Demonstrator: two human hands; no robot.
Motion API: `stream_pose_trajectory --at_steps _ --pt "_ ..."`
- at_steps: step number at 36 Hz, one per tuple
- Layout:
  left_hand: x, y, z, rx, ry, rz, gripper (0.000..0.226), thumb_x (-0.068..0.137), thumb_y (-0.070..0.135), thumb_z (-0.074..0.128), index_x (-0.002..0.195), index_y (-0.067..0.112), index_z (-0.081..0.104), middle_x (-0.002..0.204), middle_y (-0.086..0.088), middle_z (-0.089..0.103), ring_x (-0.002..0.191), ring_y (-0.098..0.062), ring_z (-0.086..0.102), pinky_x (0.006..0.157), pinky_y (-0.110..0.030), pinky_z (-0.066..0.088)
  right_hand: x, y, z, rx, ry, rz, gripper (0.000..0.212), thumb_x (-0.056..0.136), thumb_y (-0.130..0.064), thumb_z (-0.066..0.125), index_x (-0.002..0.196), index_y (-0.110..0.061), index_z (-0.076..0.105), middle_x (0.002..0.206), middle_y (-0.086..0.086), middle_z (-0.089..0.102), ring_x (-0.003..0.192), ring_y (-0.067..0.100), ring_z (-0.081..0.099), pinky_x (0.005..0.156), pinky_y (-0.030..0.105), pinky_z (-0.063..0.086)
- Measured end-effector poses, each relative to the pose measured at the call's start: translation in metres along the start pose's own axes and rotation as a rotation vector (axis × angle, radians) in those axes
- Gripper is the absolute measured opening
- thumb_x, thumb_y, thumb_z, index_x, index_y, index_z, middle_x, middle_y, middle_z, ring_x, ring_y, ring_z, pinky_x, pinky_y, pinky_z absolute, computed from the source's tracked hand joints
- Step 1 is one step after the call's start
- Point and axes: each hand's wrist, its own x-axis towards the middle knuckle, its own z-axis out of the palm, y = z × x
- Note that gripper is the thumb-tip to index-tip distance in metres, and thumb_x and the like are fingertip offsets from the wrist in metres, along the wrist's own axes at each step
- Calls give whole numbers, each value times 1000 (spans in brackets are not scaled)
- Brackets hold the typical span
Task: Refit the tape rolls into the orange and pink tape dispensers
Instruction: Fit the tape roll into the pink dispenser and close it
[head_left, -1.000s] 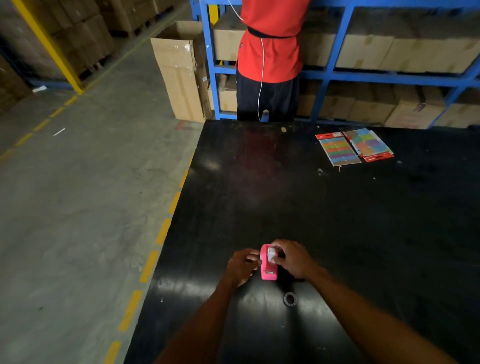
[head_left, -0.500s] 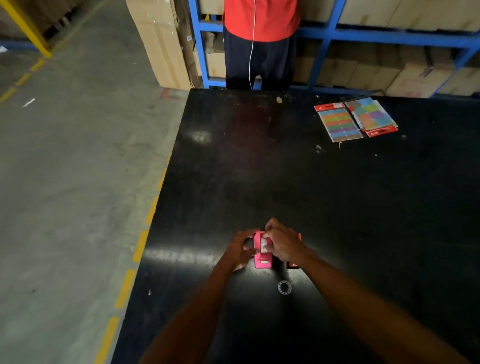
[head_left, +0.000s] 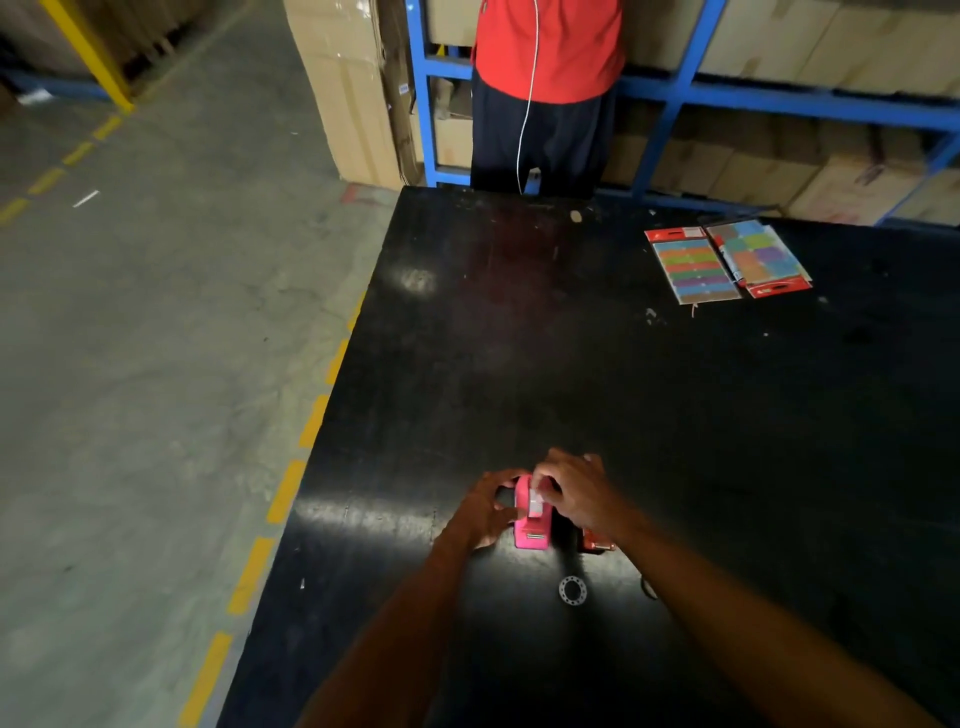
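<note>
Both your hands close on the small pink plastic tape dispenser (head_left: 531, 519) at the black table's (head_left: 675, 415) 6 o'clock edge: left hand (head_left: 485, 512) grips its side, right hand (head_left: 576, 493) pinches its top. A clear tape roll (head_left: 572, 591) lies just at 5 o'clock.

A single wide-angle camera worn on my head looks forward and steeply down across the black bench (head_left: 623, 389), whose near edge runs out of the bottom of the frame. My two forearms enter from the near edge, and my hands, the left hand (head_left: 480, 514) and the right hand (head_left: 576, 493), meet low in the centre, close to the lens. The concrete floor (head_left: 156, 364) fills the left side. At the far edge, the view cuts off the blue shelving (head_left: 779, 98) and a standing person in a red top (head_left: 550, 47) above the chest. Straight lines bow toward the frame's edges.
</note>
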Motion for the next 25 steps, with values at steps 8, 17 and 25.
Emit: stream_pose_trajectory --at_steps 8,17,25 --pt "-2 3 -1 10 -9 -14 61 75 6 79 131 19 57 115 -7 53 107 -23 60 89 -35 57 -15 0 7 -114 14 -61 42 73 -57 68 106 -31 63 123 -10 47 118 12 40 100 44 22" --pt "-3 5 -1 19 -6 -22 63 74 6 79 131 22 58 120 -12 54 110 -25 60 96 -43 54 -18 -5 11 -176 63 -71 43 74 -55 66 109 -30 61 121 -7 46 117 17 42 94 40 22" --pt "-3 8 -3 -4 -19 -48 62 76 0 77 131 19 57 122 -17 54 109 -32 62 94 -39 54 -21 -5 12 -143 108 -96 34 78 -52 63 104 -31 58 116 -10 59 112 13 50 88 33 20"
